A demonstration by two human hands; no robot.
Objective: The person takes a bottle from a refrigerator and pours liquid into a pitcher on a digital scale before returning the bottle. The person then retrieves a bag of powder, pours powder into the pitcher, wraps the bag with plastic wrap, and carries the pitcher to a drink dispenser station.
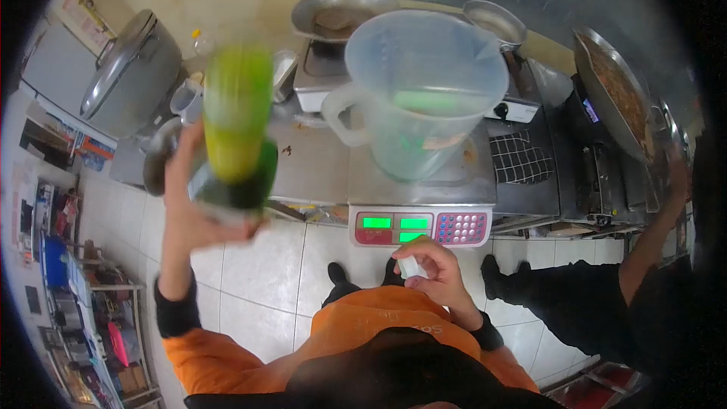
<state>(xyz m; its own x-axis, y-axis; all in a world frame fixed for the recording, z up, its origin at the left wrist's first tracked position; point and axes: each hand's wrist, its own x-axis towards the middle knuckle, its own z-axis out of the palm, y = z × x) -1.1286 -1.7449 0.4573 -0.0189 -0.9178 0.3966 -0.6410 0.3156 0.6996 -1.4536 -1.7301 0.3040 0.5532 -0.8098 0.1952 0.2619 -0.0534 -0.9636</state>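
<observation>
My left hand (182, 216) is wrapped round a bottle (238, 113) and holds it up to the left of the scale. Motion smears the bottle; it looks bright green and yellow, with a dark part at the hand. In front of my body, my right hand (439, 276) has its fingers closed on a small white piece (411, 267) that looks like a cap. A large clear plastic measuring jug (413, 136) with a handle stands on the digital scale (420, 226), whose displays glow green. Neither hand touches the jug.
Behind the jug, a metal wok (344, 9) sits on a burner. A big lidded pot (132, 72) stands at the left. On the right are a checked cloth (521, 157), a pan of brown food (617, 83) and another person's arm (659, 220).
</observation>
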